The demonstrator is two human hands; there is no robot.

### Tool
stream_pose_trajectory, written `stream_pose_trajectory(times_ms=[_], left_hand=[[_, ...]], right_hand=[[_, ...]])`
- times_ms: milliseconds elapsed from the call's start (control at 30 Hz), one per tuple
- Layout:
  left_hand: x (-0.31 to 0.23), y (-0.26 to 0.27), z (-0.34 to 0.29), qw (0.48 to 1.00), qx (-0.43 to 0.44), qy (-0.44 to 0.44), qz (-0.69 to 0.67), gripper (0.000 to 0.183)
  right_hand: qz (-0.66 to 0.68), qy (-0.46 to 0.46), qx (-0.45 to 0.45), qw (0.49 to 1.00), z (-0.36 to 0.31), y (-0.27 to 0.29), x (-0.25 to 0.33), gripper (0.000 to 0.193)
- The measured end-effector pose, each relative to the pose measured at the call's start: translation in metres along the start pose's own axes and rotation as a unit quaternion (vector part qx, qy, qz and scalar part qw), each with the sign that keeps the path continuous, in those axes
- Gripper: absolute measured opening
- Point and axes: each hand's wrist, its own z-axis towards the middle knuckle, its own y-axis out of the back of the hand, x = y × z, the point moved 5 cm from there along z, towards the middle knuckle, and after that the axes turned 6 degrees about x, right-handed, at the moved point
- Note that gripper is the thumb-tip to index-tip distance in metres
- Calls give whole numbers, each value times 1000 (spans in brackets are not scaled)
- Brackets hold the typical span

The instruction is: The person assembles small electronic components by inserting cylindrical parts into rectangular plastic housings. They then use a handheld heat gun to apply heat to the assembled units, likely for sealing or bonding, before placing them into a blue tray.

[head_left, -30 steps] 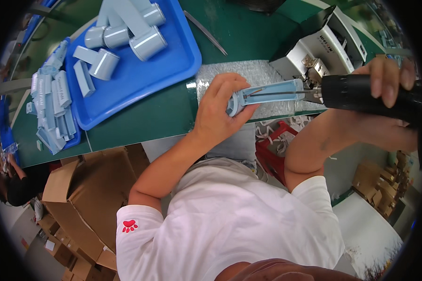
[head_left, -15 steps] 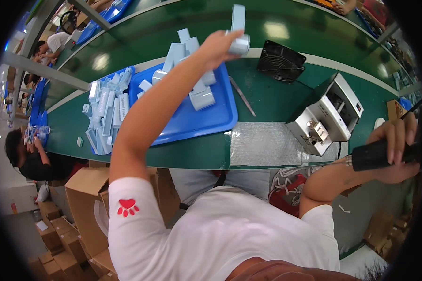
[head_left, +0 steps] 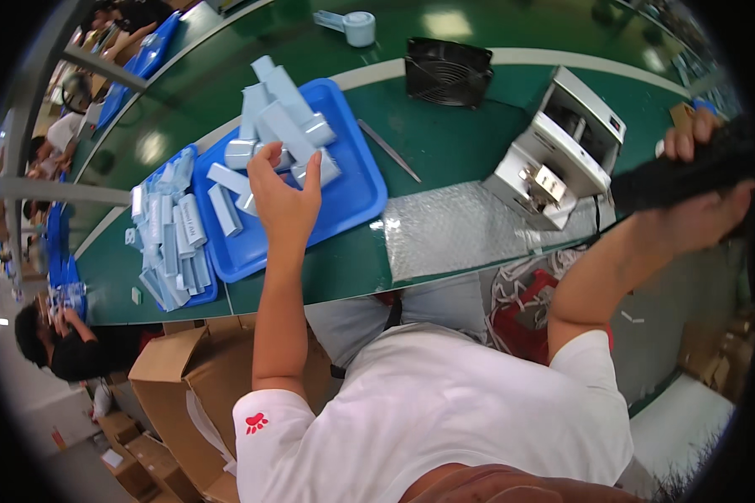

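Observation:
My left hand is above the blue tray, thumb and forefinger spread, with nothing held between them. Just beyond its fingertips lie several light-blue plastic housings with long handles and round cup-shaped ends, piled on the tray. Another light-blue housing rests by itself on the green surface beyond the pale strip. At the right edge my right hand has its fingers wrapped round a long black object. Its kind is unclear in the dark rim.
A second tray heaped with light-blue parts stands at left. Tweezers, a black square fan, bubble wrap and a grey-white machine occupy the bench. An open cardboard box stands below; other people work at far left.
My left hand has let go of a housing, now lying on the far green surface, and has come back over the tray. My right hand with the black object has moved up slightly.

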Motion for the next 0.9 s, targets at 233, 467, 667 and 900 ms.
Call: stream_pose_trajectory(times_ms=[233, 467, 667, 900], left_hand=[[-67, -80, 68, 984, 67, -165, 22, 27], [3, -243, 232, 927, 318, 16, 199, 55], [-16, -222, 237, 978, 204, -39, 17, 44], [-61, -25, 37, 979, -25, -154, -128, 22]], right_hand=[[123, -29, 129, 983, -3, -6, 6, 87], [79, -13, 151, 985, -10, -24, 22, 100], [80, -23, 99, 992, -17, -3, 24, 95], [79, -13, 95, 992, -16, 30, 27, 68]])
